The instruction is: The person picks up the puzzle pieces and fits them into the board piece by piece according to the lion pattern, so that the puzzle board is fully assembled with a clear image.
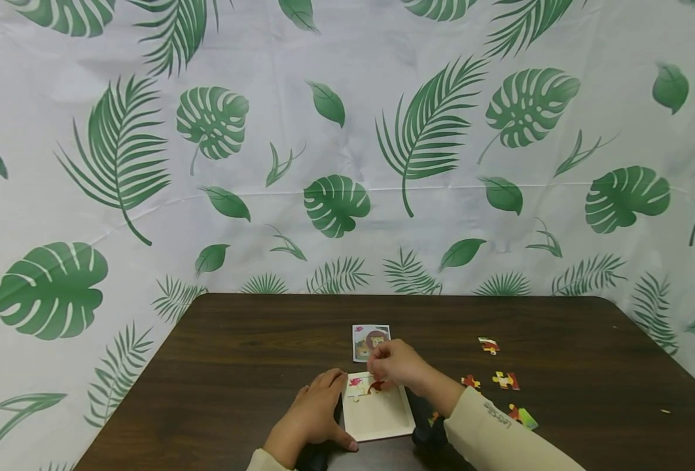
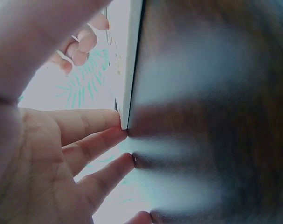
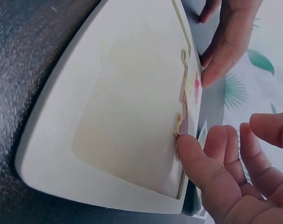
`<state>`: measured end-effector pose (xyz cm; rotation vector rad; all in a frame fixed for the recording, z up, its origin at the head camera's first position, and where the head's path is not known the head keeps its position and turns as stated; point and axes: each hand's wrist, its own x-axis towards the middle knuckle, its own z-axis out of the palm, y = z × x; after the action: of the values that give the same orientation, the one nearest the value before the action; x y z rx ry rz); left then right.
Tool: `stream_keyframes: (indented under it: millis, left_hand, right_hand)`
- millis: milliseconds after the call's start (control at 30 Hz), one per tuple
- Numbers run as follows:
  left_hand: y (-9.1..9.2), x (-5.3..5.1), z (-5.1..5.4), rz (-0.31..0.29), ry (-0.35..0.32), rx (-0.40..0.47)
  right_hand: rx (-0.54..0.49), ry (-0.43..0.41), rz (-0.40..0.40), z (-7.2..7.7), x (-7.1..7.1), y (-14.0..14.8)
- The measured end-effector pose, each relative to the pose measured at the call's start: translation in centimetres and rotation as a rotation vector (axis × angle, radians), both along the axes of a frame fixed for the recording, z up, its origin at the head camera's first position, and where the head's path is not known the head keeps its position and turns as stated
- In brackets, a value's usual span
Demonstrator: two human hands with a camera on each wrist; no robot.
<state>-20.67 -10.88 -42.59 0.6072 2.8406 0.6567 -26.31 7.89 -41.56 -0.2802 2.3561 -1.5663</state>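
The puzzle tray [image 1: 379, 418] lay on the tabletop [image 1: 235, 366], roughly midway between its left and right edges and well apart from the far edge. Joined pieces [image 1: 356, 387], showing a pink leaf and a reddish-brown patch, ran along the tray's far side from its far left corner. The left hand [image 1: 318, 409] touched the tray's left side with straightened fingers, its thumb near the near left corner; its grip was spread, not closed round anything. The right hand [image 1: 405, 366] hung over the far right part, one fingertip at the end of the pieces; its grip was loosely bent, with a visible gap between the digits. A picture card [image 1: 362, 340], partly covered by that hand, lay towards the far edge. Loose pieces [image 1: 505, 380] were scattered towards the right edge, beyond which no more of them could be told; a sleeve [image 1: 500, 425] crossed near them.
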Motion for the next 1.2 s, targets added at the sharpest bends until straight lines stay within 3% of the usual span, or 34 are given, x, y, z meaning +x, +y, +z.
stream_keyframes:
  millis: [333,567,900,1200]
  left_hand:
    - [-0.1,-0.1,-0.1,-0.003,0.002,0.001]
    - [0.0,-0.1,-0.2,0.002,0.004,0.0]
    - [0.0,-0.3,-0.2,0.005,0.006,-0.007]
    - [0.0,-0.2,-0.1,0.008,-0.018,-0.006]
  right_hand:
    - [-0.069,-0.045,0.024,0.0,-0.1,0.1]
    - [-0.076,-0.031,-0.012,0.8,-0.3,0.9]
    - [-0.078,-0.022,-0.144,2.0,-1.9,5.4]
    - [-0.065,-0.022,-0.199,2.4,-3.0,9.8]
